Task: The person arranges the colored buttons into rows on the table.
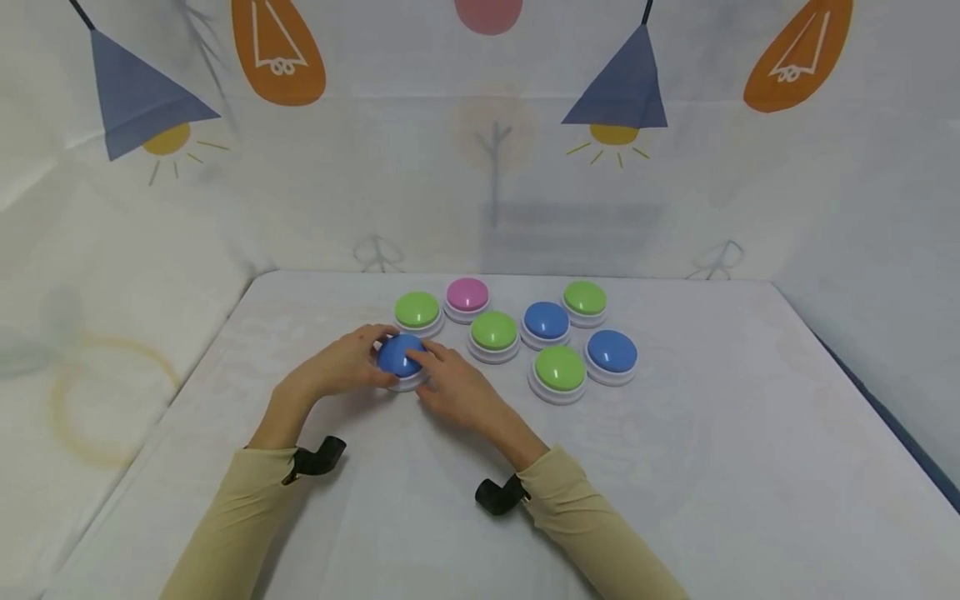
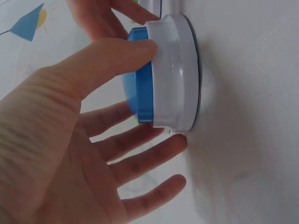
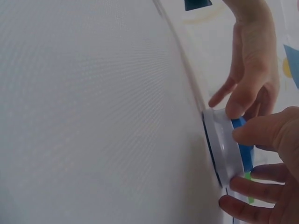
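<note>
A blue domed push button [image 1: 400,357] on a round white base stands at the left front of a group of similar buttons. My left hand [image 1: 351,360] grips it from the left, its thumb [image 2: 135,49] against the white rim and its fingers on the far side. From the right, my right hand [image 1: 463,390] holds the same button, with the thumb [image 3: 257,130] on the base edge in the right wrist view and the fingers around the other side. A green button [image 1: 417,310] sits just behind it. In the left wrist view, the base's underside edge faces the white tabletop.
To the right and behind stand a pink button [image 1: 467,296], several more green ones, such as the green button [image 1: 559,370] in front, and two blue ones, including the blue button [image 1: 612,353] at far right. A white printed curtain [image 1: 420,167] hangs behind the white table [image 1: 712,467].
</note>
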`<control>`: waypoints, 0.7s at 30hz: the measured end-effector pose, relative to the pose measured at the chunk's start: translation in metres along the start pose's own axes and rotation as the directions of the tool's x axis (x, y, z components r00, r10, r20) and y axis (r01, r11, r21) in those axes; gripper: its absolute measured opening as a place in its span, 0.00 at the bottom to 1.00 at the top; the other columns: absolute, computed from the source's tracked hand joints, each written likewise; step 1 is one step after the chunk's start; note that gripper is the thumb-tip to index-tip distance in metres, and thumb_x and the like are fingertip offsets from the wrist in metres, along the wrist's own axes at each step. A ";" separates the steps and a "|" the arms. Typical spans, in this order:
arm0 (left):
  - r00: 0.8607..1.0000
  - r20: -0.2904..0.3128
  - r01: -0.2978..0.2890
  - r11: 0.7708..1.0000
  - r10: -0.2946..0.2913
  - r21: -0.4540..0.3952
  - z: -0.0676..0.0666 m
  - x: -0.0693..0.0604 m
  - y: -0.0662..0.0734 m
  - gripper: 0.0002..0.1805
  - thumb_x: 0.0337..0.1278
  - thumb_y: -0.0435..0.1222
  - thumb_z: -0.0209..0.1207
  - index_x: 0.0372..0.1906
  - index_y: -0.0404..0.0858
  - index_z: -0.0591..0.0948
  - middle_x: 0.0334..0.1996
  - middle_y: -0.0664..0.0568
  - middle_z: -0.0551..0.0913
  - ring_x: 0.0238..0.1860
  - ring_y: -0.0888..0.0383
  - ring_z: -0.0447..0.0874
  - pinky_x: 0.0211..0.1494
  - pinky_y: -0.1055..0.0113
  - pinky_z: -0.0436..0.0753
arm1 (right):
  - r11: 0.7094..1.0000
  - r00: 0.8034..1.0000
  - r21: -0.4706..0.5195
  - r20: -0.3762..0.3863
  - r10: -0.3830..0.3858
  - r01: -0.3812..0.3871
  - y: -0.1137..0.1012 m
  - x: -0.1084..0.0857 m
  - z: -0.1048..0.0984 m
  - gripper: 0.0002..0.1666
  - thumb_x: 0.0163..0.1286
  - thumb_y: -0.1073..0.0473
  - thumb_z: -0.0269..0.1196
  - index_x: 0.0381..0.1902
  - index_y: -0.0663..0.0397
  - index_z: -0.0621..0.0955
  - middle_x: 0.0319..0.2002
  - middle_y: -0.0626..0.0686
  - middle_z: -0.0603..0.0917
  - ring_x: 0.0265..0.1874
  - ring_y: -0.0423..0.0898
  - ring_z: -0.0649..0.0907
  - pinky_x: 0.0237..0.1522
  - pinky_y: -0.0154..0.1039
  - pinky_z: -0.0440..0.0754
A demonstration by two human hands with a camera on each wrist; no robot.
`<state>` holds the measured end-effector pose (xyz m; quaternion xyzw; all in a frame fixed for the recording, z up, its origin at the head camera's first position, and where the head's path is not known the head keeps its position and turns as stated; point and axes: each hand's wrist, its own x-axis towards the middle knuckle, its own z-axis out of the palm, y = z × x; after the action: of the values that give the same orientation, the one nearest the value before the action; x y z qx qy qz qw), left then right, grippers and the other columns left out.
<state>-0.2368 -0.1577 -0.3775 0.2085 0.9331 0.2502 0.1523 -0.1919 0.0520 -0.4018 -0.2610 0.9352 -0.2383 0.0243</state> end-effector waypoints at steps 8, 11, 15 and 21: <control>1.000 0.003 0.005 1.000 -0.005 -0.005 0.000 0.000 0.001 0.45 0.51 0.46 0.69 0.72 0.34 0.64 0.64 0.35 0.70 0.59 0.41 0.74 0.62 0.45 0.75 | 1.000 1.000 -0.001 -0.008 -0.009 0.009 0.000 -0.002 -0.003 0.36 0.69 0.58 0.64 0.73 0.51 0.67 0.73 0.58 0.65 0.68 0.54 0.71 0.66 0.47 0.72; 1.000 -0.008 -0.004 1.000 0.004 0.005 0.001 0.000 0.002 0.44 0.51 0.47 0.69 0.71 0.35 0.64 0.64 0.35 0.70 0.59 0.41 0.74 0.61 0.45 0.75 | 1.000 1.000 -0.001 -0.011 -0.014 0.014 0.001 -0.002 -0.005 0.36 0.69 0.58 0.64 0.73 0.51 0.67 0.73 0.59 0.65 0.68 0.55 0.71 0.66 0.48 0.72; 1.000 -0.027 -0.014 1.000 0.014 0.012 0.000 -0.001 0.003 0.44 0.52 0.48 0.68 0.71 0.36 0.65 0.64 0.36 0.70 0.60 0.41 0.75 0.60 0.46 0.77 | 1.000 0.999 -0.003 -0.024 -0.025 0.025 0.004 -0.002 -0.009 0.36 0.68 0.57 0.65 0.72 0.52 0.68 0.73 0.60 0.65 0.68 0.56 0.71 0.67 0.49 0.72; 0.994 -0.096 -0.043 0.999 0.044 0.015 -0.001 -0.001 0.009 0.41 0.54 0.48 0.68 0.70 0.39 0.68 0.64 0.39 0.72 0.61 0.42 0.74 0.60 0.44 0.77 | 0.999 0.999 0.034 -0.030 0.028 -0.027 0.009 -0.001 -0.023 0.35 0.71 0.56 0.62 0.73 0.48 0.67 0.75 0.57 0.63 0.72 0.56 0.66 0.69 0.51 0.68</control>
<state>-0.2339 -0.1517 -0.3718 0.2173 0.9362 0.2573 0.1002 -0.1993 0.0692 -0.3860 -0.2439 0.9348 -0.2575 0.0177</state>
